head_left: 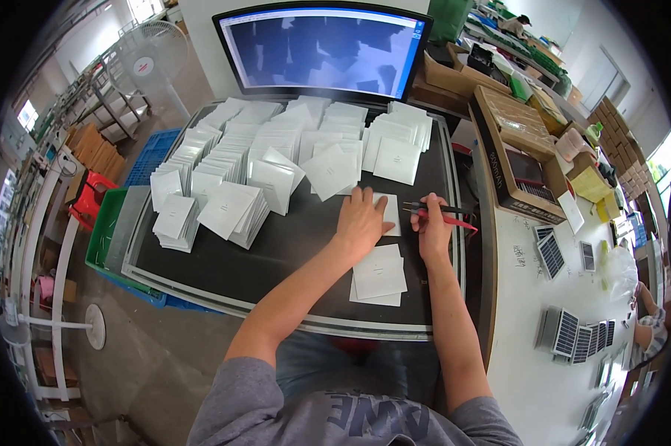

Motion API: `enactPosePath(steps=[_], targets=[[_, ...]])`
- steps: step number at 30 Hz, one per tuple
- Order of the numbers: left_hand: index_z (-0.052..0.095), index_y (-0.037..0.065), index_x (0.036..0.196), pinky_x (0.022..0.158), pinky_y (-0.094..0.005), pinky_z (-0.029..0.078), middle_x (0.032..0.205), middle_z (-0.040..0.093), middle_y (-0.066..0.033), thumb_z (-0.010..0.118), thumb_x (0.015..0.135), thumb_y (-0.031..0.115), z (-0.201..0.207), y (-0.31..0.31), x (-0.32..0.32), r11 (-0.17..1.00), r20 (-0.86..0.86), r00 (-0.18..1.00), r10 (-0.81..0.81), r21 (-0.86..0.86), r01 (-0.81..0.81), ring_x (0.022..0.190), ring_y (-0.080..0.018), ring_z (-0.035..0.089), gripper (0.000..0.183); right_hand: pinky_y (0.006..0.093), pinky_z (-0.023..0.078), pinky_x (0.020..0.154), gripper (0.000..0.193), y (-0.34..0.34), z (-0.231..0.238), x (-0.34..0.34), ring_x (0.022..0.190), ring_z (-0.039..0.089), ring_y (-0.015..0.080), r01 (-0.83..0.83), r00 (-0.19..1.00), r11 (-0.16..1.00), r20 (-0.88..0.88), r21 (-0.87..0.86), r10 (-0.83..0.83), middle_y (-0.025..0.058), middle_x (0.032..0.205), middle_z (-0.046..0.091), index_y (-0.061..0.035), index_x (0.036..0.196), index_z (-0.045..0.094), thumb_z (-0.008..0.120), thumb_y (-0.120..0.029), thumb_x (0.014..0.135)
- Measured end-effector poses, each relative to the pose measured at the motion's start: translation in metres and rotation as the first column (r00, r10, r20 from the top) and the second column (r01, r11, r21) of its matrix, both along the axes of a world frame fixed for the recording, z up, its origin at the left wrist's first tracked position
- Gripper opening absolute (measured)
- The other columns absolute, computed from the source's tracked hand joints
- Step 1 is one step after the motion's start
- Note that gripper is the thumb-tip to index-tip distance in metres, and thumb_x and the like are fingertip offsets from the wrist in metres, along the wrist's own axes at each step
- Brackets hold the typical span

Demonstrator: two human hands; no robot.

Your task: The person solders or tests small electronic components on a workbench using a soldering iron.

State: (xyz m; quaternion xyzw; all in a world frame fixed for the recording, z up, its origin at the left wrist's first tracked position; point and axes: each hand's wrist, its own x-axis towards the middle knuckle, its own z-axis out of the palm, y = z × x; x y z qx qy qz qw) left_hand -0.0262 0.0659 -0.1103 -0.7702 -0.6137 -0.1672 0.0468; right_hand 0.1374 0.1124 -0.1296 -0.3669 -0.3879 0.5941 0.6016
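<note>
My left hand (361, 223) lies with fingers spread over a white square panel (393, 208), partly covering it. At that panel's right edge, my right hand (433, 230) is closed round a pair of test probes, one black (453, 209) and one red (465, 224). Their thin tips point left, toward the panel; whether they touch it I cannot tell. Nearer to me lies a small stack of white square panels (378, 273). Many rows of similar panels (276, 141) stand and lean across the far part of the dark tabletop (291, 241).
A monitor (321, 48) stands behind the panels. On the right, a white table (525, 312) bears a cardboard box (529, 197) and small solar panels (566, 332). A green bin (105, 230) and a standing fan (144, 65) are on the left. Another person's arm (647, 305) shows far right.
</note>
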Motion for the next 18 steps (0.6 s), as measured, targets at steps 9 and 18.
enactPosePath(steps=[9,18], targets=[[0.056,-0.003,0.123,0.085,-0.0424,0.05,0.109,0.054,-0.0204,0.075,0.076,0.04,0.018,-0.009,-0.014,0.936,0.161,0.986,0.045,-0.352,0.015,0.103,-0.0374,0.058,0.067,0.0224,0.038,0.047,0.026,-0.006,-0.003,-0.012,0.052,0.05,0.0056,0.018,0.913,0.995,0.405,0.094,-0.055,0.0,0.06,0.055,-0.0021,0.076,0.06,0.063,-0.021,0.093],[0.055,0.005,0.129,0.102,-0.041,0.039,0.125,0.053,-0.0112,0.081,0.067,0.026,0.02,0.015,-0.047,0.912,0.261,0.921,-0.291,-0.215,0.349,0.121,-0.0291,0.048,0.07,0.0243,0.041,0.053,0.025,-0.006,-0.007,-0.017,0.056,0.053,0.0067,-0.008,0.838,0.988,0.539,0.155,-0.078,0.0007,0.061,0.059,-0.0009,0.076,0.063,0.065,-0.021,0.091]])
